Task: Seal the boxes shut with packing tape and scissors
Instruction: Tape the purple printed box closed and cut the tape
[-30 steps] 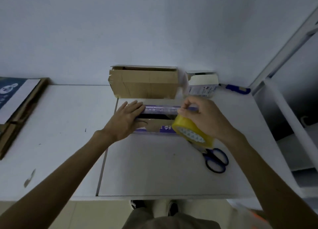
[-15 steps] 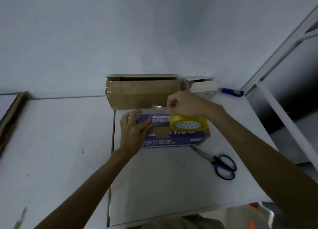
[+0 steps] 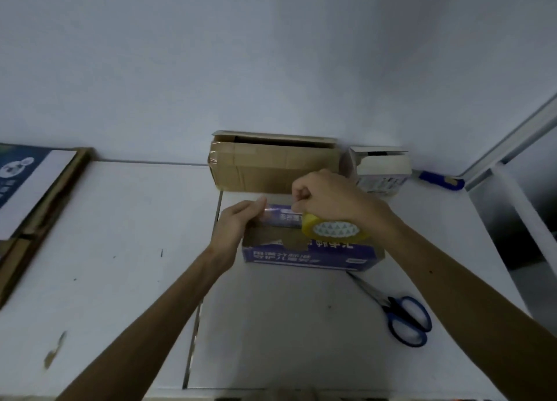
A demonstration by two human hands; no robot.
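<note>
A purple box (image 3: 310, 254) with white print lies on the white table (image 3: 120, 234) in the middle. My right hand (image 3: 331, 198) grips a yellow roll of packing tape (image 3: 334, 230) over the box's top right. A clear strip of tape (image 3: 278, 212) runs from the roll leftward along the box top. My left hand (image 3: 238, 222) pinches the strip's free end at the box's left end. Blue-handled scissors (image 3: 401, 314) lie on the table to the right of and nearer than the box.
A brown cardboard box (image 3: 271, 165) stands against the wall behind the purple one, its top open. A small white box (image 3: 381, 170) sits to its right, then a blue-handled tool (image 3: 438, 180). A flat carton with a blue print (image 3: 27, 186) lies at the far left. A white frame (image 3: 518, 207) borders the right.
My right hand brought the tape roll up from the table onto the box top. My left hand went from lying flat on the box to pinching the tape end at its left.
</note>
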